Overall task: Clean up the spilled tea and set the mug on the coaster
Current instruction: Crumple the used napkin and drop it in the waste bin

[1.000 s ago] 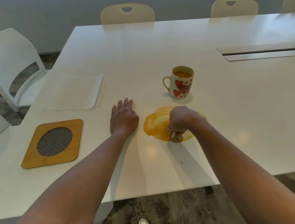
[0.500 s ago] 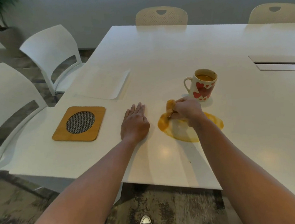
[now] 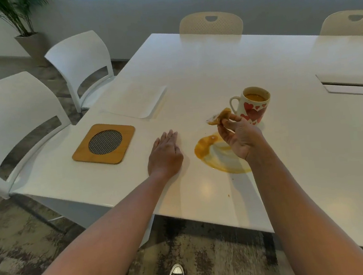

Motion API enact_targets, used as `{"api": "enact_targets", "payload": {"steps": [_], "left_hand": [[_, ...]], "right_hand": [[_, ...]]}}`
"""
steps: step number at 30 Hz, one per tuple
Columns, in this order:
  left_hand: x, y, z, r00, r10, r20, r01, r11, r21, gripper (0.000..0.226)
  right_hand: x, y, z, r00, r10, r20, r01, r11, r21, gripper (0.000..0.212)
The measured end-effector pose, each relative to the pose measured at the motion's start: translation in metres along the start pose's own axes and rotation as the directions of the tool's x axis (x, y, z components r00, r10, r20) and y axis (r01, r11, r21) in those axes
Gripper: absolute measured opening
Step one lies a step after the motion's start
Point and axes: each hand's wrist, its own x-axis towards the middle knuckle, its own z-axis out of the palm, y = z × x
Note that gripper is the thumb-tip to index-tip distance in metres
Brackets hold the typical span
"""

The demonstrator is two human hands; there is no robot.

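Observation:
A white mug with red hearts (image 3: 253,107) stands upright on the white table (image 3: 309,152), holding tea. In front of it lies an orange puddle of spilled tea (image 3: 218,156), smeared thin in the middle. My right hand (image 3: 238,137) is raised over the puddle, pinching a small tea-soaked brown wad of tissue (image 3: 221,116) between fingers and thumb. My left hand (image 3: 165,155) rests flat on the table, palm down, just left of the puddle. A square wooden coaster with a round mesh centre (image 3: 104,143) sits further left, nothing on it.
A flat white napkin sheet (image 3: 139,101) lies behind the coaster. Two white chairs (image 3: 82,62) stand at the table's left side, beige chairs (image 3: 211,24) at the far side. A recessed cable panel (image 3: 351,83) is at the right. A small tea drop (image 3: 229,195) marks the near edge.
My right hand has lifted off the puddle with the soaked tissue, turning palm up. The puddle's centre is wiped thinner. My left hand stayed put; the view shifted.

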Motion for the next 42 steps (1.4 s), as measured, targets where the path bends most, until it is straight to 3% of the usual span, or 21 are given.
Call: {"api": "enact_targets", "payload": {"steps": [13,16,19,24,29,35,39,42], "left_hand": [[-0.039,0.0,-0.003,0.997,-0.067,-0.046,0.064,0.996,-0.058,0.054],[-0.046,-0.001,-0.007,0.99,-0.117,-0.074,0.104,0.982,-0.159,0.051],[-0.052,-0.001,-0.013,0.967,-0.199,-0.16,0.124,0.914,-0.386,0.046],[-0.064,-0.004,-0.032,0.89,-0.375,-0.258,0.08,0.686,-0.723,0.033],[-0.081,-0.03,-0.054,0.847,-0.437,-0.304,0.018,0.594,-0.804,0.02],[-0.105,-0.069,-0.093,0.797,-0.497,-0.343,-0.037,0.526,-0.849,0.023],[-0.124,-0.1,-0.118,0.756,-0.532,-0.38,-0.074,0.507,-0.859,0.026],[-0.139,-0.125,-0.134,0.704,-0.585,-0.403,-0.095,0.485,-0.87,0.019]], "right_hand": [[-0.017,0.012,0.007,0.981,-0.087,0.171,0.066,0.99,0.124,0.021],[-0.024,0.017,0.019,0.974,-0.08,0.213,0.054,0.991,0.124,0.021],[-0.031,0.025,0.032,0.96,-0.065,0.272,0.038,0.994,0.105,0.021],[-0.039,0.052,0.061,0.933,-0.005,0.359,-0.035,0.994,0.104,0.021],[-0.052,0.091,0.101,0.883,0.083,0.463,-0.127,0.99,0.065,0.019],[-0.072,0.138,0.152,0.819,0.173,0.546,-0.166,0.984,-0.062,0.015],[-0.09,0.174,0.189,0.807,0.227,0.545,-0.2,0.974,-0.11,0.023],[-0.103,0.201,0.215,0.793,0.264,0.549,-0.253,0.962,-0.097,0.017]]}}
